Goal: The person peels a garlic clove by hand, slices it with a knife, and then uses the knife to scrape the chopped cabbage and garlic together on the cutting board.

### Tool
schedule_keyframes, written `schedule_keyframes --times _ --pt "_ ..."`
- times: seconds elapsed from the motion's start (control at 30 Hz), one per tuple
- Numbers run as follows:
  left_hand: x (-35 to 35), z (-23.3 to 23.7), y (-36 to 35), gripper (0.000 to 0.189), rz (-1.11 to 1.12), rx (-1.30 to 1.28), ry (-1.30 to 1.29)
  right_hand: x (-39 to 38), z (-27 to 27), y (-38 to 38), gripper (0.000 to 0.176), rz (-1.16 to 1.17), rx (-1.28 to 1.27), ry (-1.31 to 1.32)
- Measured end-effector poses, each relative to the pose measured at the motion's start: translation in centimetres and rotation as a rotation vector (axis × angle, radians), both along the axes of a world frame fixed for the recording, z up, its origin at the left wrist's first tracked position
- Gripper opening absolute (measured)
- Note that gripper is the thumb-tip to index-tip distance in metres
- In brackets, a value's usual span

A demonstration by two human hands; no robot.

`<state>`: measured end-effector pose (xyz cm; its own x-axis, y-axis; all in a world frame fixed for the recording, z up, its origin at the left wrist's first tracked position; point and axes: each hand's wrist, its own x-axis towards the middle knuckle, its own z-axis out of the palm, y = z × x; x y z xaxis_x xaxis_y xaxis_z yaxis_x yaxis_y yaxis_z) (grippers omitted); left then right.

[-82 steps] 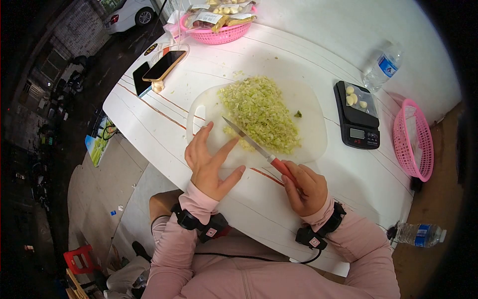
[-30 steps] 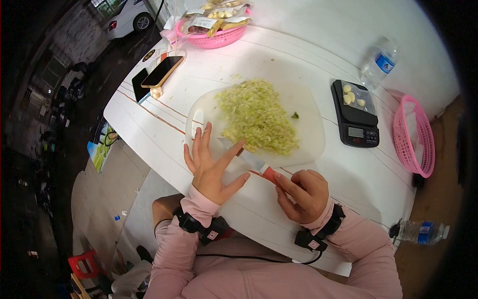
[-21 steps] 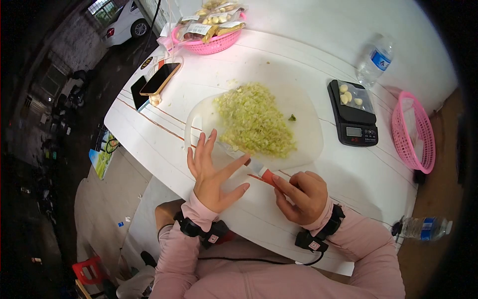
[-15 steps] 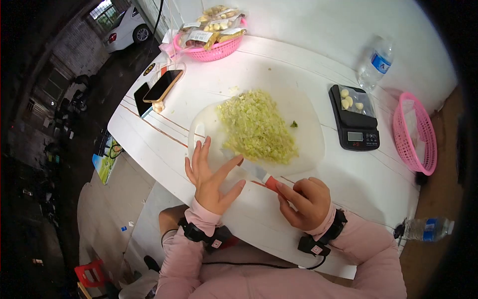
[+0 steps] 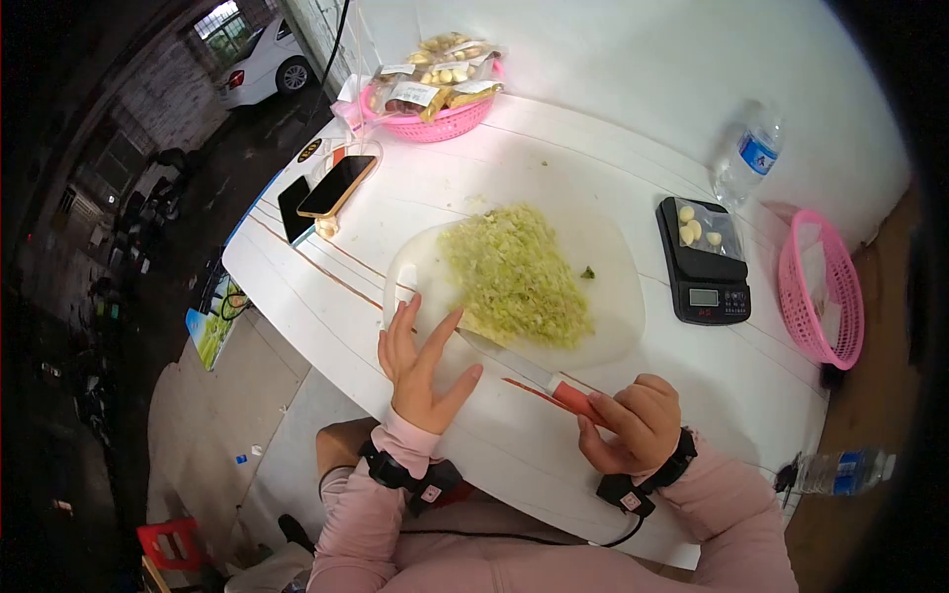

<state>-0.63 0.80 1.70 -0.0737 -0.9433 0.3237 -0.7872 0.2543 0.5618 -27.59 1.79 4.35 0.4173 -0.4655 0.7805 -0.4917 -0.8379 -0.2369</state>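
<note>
A heap of finely chopped pale-green vegetable [image 5: 514, 272] lies on a whitish cutting board [image 5: 618, 287]. My right hand [image 5: 633, 425] is closed around the red handle of a knife [image 5: 529, 371], whose blade points left along the board's near edge, below the heap. My left hand [image 5: 423, 371] has its fingers spread at the board's near-left edge, with the index fingertip close to the blade's tip. A small dark green scrap [image 5: 587, 273] lies right of the heap.
On the white table [image 5: 474, 445] are a pink basket of packets [image 5: 445, 124], two phones [image 5: 338, 186] [image 5: 295, 210], a black scale [image 5: 712, 296] carrying bagged cloves, a water bottle [image 5: 749, 153] and another pink basket [image 5: 825, 287]. A second bottle [image 5: 845, 472] lies at the right edge.
My right hand has moved right and slightly down with the knife, drawing the blade away from my left hand. My left hand's fingers have shifted slightly. The whole view has moved a little.
</note>
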Motion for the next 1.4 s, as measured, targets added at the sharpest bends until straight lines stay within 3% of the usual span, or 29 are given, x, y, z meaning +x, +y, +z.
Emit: schedule_keyframes --times 0.17,0.43,0.77,0.83,1.03,1.13,1.27,1.33,1.4 --pt "0.1 -0.3 -0.1 0.065 0.006 -0.069 0.047 -0.3 -0.1 0.1 0.031 0.021 0.033 -0.037" --pt "0.5 -0.9 0.0 0.025 0.039 -0.095 0.377 0.2 -1.0 0.3 0.015 -0.131 0.411 -0.319" --pt "0.3 -1.2 0.4 0.021 0.174 -0.070 0.614 0.8 -1.4 -0.1 0.013 -0.042 0.567 -0.272" --pt "0.2 -1.3 0.4 0.016 0.188 -0.099 0.776 0.9 -1.6 0.1 0.017 0.005 0.724 -0.276" --pt "0.6 -1.7 0.7 0.010 0.167 -0.121 0.808 1.2 -1.7 -0.6 0.027 0.154 0.581 -0.015" --pt "0.4 -1.4 0.6 0.010 0.215 -0.100 0.800 1.1 -2.0 -0.5 0.028 0.007 0.546 0.054" --pt "0.6 -1.5 0.4 0.008 0.232 -0.121 0.726 1.0 -1.7 -0.3 0.028 -0.042 0.603 -0.044" --pt "0.8 -1.0 0.2 0.008 0.128 -0.258 0.473 0.8 -1.0 -0.2 0.027 0.028 0.606 -0.023" --pt "0.6 -0.7 0.4 0.007 0.135 -0.216 0.492 0.9 -1.4 0.0 0.026 -0.018 0.589 -0.110"
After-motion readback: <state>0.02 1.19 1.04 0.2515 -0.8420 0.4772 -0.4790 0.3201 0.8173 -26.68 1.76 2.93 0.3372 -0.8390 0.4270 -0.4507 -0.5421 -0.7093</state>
